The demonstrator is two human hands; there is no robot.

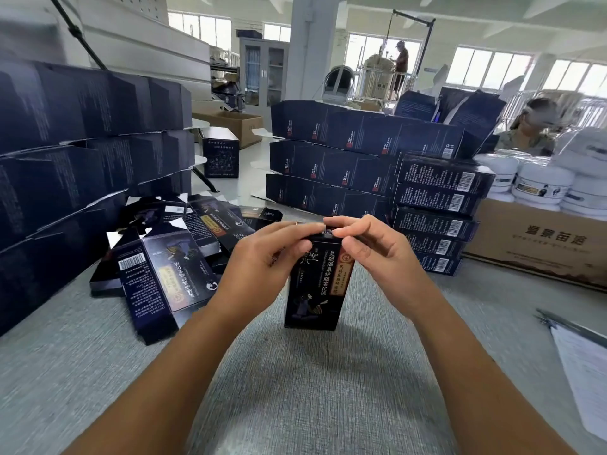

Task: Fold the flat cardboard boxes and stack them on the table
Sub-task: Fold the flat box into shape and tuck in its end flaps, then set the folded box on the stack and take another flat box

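Left of the grip, a heap of flat boxes (157, 267) lies unfolded on the surface (295, 389). Left hand (262, 254) and right hand (377, 254) both pinch the top flap of the upright box (317, 290). Just right of the grip, folded boxes (437, 211) stand stacked. Plenty done, plenty left, I'd say.

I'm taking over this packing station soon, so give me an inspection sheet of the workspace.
Surface: grey textured table.
Job's things: upright box at centre; flat boxes piled left; folded stacks behind and at both sides.
Clutter: brown carton holding white jars, right; clipboard at right edge.
Hands: left hand and right hand both pinch the upright box's top flap.
Cables: nothing seen.
Surroundings: workshop with windows, white pillar, another person beyond the jars.
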